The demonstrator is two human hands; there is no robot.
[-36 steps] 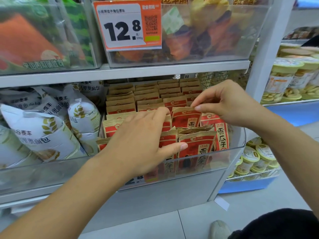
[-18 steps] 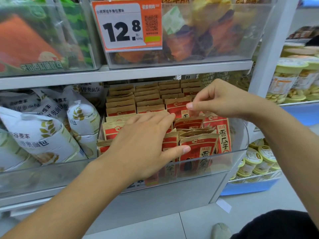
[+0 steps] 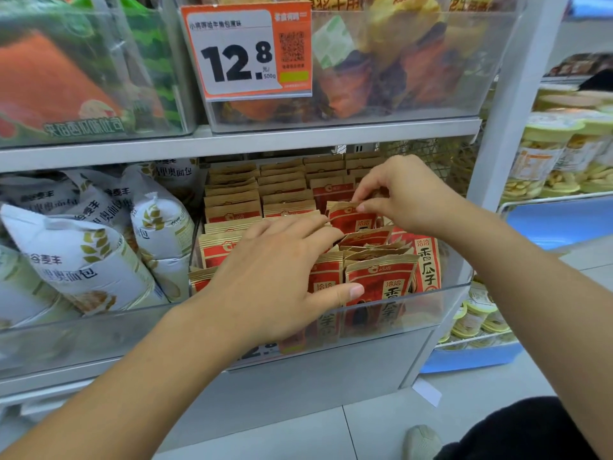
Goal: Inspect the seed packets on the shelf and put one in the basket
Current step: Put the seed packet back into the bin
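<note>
Since the earlier frames, right hand (image 3: 406, 194) has drawn one seed packet (image 3: 351, 219) up out of the rows; that packet now stands higher than its neighbours, centre-right of the frame. Right grip: thumb and forefinger pinch the packet's top edge, other fingers curled above it. Left hand (image 3: 275, 277) has barely shifted; it lies palm-down on the front packets (image 3: 381, 280), centre of frame, fingers straight and slightly spread, thumb stretched along the front of a red packet at the bin's front wall. Left grip holds nothing, only presses. Packets are red and kraft-brown, standing in several rows inside a clear bin (image 3: 454, 293) on the middle shelf; rear rows show brown top edges only. One packet at the bin's right side faces out, with large printed characters. Left of the bin, white bread bags (image 3: 76, 260) with a wheat-ear print fill the lower-left area. Upper shelf: clear bins hold orange and green packs at upper left and dark orange snack packs at upper right. Orange price tag (image 3: 247, 51) reading 12.8 hangs on the upper bin front, top centre. Right edge of frame: a neighbouring shelf with yellow-lidded tubs (image 3: 547, 154). Bottom right: dark clothing and a light shoe (image 3: 423, 441) on the tiled floor. Basket not visible in this frame.
</note>
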